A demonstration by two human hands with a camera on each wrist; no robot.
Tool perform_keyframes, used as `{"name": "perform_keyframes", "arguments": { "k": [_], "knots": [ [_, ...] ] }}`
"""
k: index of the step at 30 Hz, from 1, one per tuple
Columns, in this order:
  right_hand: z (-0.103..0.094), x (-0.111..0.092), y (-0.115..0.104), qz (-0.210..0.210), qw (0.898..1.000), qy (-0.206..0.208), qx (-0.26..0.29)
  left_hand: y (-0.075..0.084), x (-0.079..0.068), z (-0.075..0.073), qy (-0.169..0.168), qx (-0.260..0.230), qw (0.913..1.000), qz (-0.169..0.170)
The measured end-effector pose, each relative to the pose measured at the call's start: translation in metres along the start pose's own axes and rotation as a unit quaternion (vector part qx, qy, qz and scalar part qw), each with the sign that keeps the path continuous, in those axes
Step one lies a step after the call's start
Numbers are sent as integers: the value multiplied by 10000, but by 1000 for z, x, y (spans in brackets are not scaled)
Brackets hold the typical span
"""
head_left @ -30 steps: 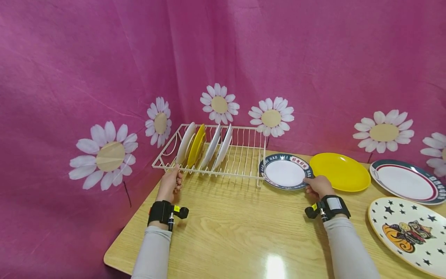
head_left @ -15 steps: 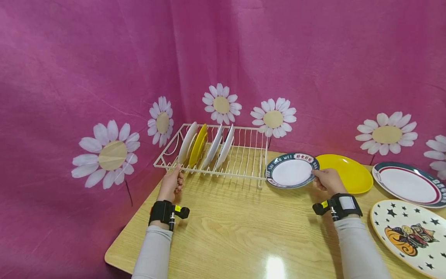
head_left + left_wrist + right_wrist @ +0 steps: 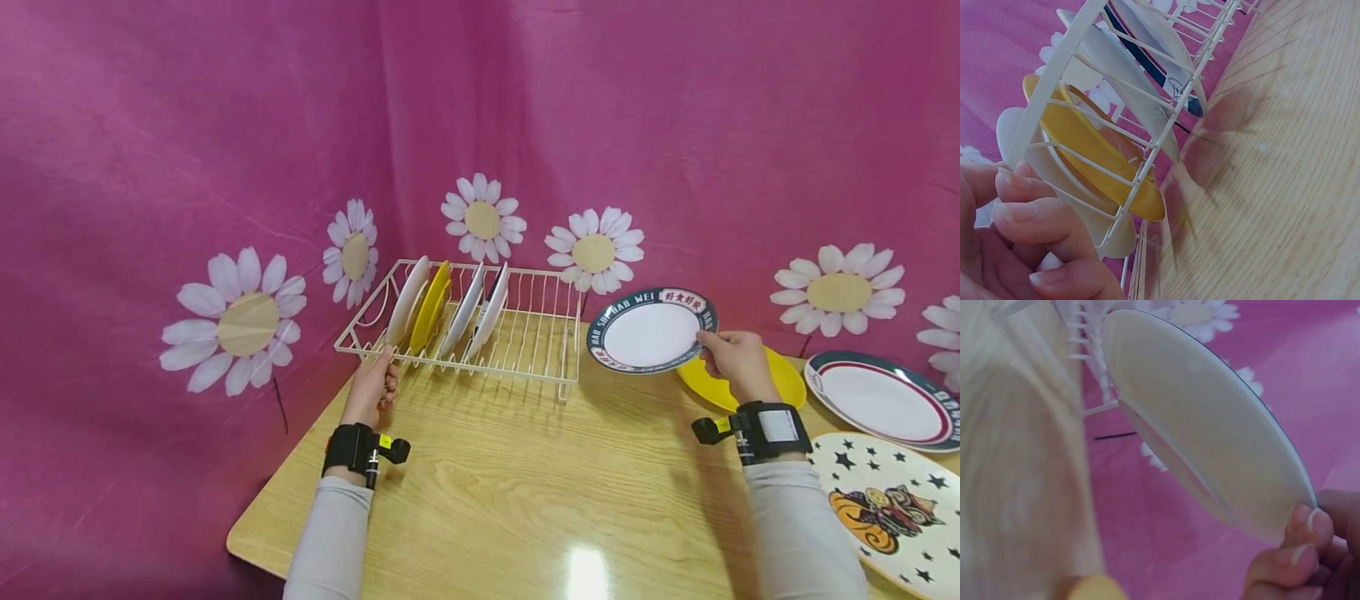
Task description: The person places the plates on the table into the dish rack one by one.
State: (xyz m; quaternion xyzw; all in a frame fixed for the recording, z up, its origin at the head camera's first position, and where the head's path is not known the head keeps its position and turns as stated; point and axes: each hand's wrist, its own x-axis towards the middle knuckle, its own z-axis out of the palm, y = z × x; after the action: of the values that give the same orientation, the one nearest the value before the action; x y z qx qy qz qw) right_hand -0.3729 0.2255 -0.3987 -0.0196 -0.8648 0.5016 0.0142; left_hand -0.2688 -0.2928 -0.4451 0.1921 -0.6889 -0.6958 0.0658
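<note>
Standing on edge in the left part of the white wire rack: 4 plates, from left to right a white plate, a yellow plate, a pale plate and a dark-banded plate. Pinched near the left end of its front rail by the left grip. Clamped at its right rim between thumb and fingers of the right grip: the green-rimmed plate, tilted, held above the desk, just right of the rack and left of that grip. Lying on the desk beyond: a second yellow plate, a red-ringed plate and a star-patterned plate.
</note>
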Motion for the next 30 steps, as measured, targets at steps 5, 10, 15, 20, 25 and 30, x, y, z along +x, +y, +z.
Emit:
{"name": "perform_keyframes", "arguments": {
  "k": [5,10,15,20,25,30],
  "knots": [
    [-7,-4,-27,-452,9982,345,-199,0,0,1,25,18,10000,-23],
    [-2,-8,-56,-702,9967,389,-135,1,2,1,8,22,10000,-37],
    [16,-10,-84,-906,9954,279,-133,0,1,1,44,-34,10000,-39],
    [41,-5,-105,-1017,9942,215,-267,1,1,1,12,-33,10000,-9],
    [71,5,-122,-1204,9900,215,-700,0,1,1,39,-23,9999,-104],
    [99,13,-135,-1500,9835,139,-999,0,1,2,90,-104,9998,-111]
  ]
}}
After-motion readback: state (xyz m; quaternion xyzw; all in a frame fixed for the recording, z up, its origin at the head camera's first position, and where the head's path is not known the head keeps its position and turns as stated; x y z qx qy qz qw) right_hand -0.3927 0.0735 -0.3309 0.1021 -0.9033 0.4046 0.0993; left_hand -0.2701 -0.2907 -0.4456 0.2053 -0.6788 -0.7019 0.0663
